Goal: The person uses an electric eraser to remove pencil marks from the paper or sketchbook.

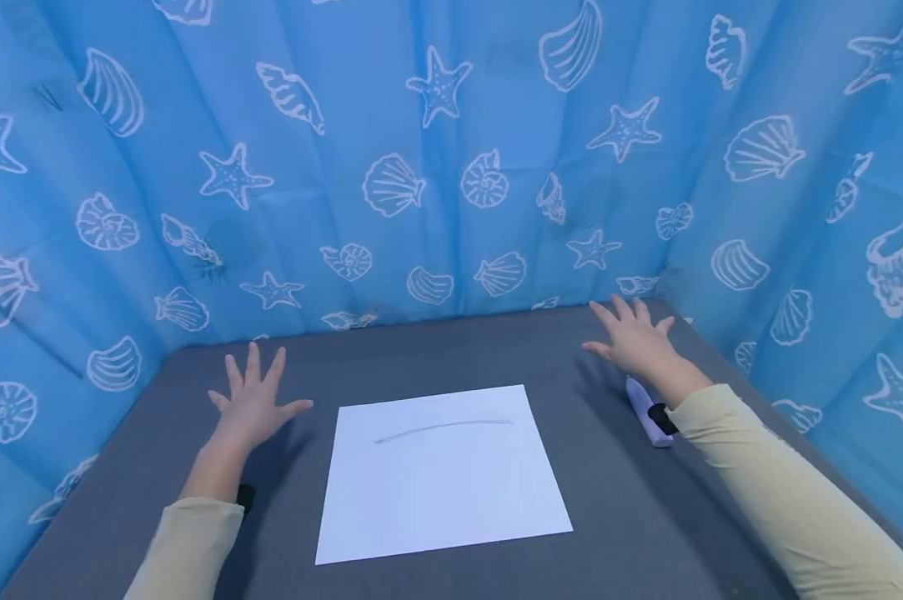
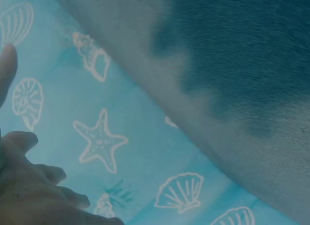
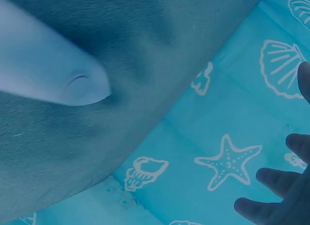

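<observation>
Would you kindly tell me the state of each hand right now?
Left hand: open, holding nothing.
Right hand: open, holding nothing.

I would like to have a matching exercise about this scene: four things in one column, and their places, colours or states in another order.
Things:
1. paper
2. slim object
3. curtain
4. left hand

Descriptions:
A. light purple, right of the paper
B. blue, with white sea shapes
C. fingers spread, left of the paper
D. white, with a thin curved line

Pairs: 1-D, 2-A, 3-B, 4-C
</observation>
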`<act>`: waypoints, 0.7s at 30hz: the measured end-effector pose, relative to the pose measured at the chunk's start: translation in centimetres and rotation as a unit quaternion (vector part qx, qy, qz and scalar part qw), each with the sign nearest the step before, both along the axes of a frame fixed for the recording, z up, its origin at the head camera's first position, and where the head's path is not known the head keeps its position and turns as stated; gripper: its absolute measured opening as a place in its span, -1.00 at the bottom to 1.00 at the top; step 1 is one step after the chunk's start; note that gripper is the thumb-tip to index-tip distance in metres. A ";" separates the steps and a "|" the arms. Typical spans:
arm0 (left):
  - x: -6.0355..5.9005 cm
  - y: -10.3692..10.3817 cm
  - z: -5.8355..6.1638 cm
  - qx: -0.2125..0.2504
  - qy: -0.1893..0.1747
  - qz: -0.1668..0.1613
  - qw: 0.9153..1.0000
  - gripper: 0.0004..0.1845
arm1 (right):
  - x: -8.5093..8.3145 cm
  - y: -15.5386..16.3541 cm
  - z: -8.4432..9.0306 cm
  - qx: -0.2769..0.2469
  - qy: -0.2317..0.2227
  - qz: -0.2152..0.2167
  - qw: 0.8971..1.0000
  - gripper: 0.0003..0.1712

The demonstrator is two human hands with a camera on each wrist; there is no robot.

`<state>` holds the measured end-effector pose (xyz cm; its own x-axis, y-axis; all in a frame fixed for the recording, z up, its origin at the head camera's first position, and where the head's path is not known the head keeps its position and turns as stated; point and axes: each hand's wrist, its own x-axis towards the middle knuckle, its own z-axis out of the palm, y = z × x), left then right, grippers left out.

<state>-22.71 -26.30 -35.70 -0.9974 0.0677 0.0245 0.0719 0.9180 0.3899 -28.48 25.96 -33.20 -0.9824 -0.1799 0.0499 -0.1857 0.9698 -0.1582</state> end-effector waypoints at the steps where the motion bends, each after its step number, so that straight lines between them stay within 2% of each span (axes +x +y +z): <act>1: 0.1 0.0 -0.2 0.006 -0.003 -0.005 1.000 0.04 | 0.1 0.2 0.0 0.001 0.000 -0.001 1.000 -0.15; 6: 0.7 0.2 -1.6 0.029 -0.018 -0.036 0.999 0.03 | 1.3 1.3 -0.3 -0.008 0.003 -0.015 1.000 -0.15; 11: 2.3 0.8 -3.1 0.041 -0.039 -0.077 0.995 -0.02 | 2.9 2.2 -1.4 -0.022 0.002 -0.027 0.999 -0.17; 16: 3.9 1.8 -4.1 0.035 -0.082 -0.112 0.990 0.00 | 4.6 3.2 -2.5 -0.026 0.002 -0.035 0.999 -0.21; 21: 4.7 2.7 -4.5 0.028 -0.128 -0.129 0.983 0.04 | 5.8 4.1 -3.4 -0.034 -0.010 -0.052 0.998 -0.22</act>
<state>-17.99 -23.60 -40.23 -0.9209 0.3256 -0.2144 0.1929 0.8584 0.4753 -22.69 30.09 -36.63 -0.9964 -0.0745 0.0395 -0.0815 0.9703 -0.2276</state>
